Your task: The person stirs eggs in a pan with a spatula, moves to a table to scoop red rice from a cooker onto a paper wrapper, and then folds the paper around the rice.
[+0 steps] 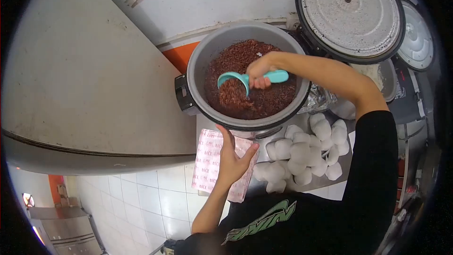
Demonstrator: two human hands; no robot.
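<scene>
A large grey rice cooker pot (pixel 196 73) holds dark red cooked rice (pixel 264 104). My right hand (pixel 258 72) grips the handle of a turquoise scoop (pixel 234 79) whose bowl sits on the rice at the pot's middle left. My left hand (pixel 231 158) rests just below the pot on a stack of pink-printed wrapping sheets (pixel 207 160) marked "RICE", fingers spread over the top sheet. Next to the sheets on the right lies a pile of white wrapped rice balls (pixel 304 153).
The cooker's open lid (pixel 349 12) stands up at the back right, and a second lid (pixel 416 38) shows behind it. A big beige surface (pixel 80 75) fills the left. White floor tiles (pixel 141 198) lie below.
</scene>
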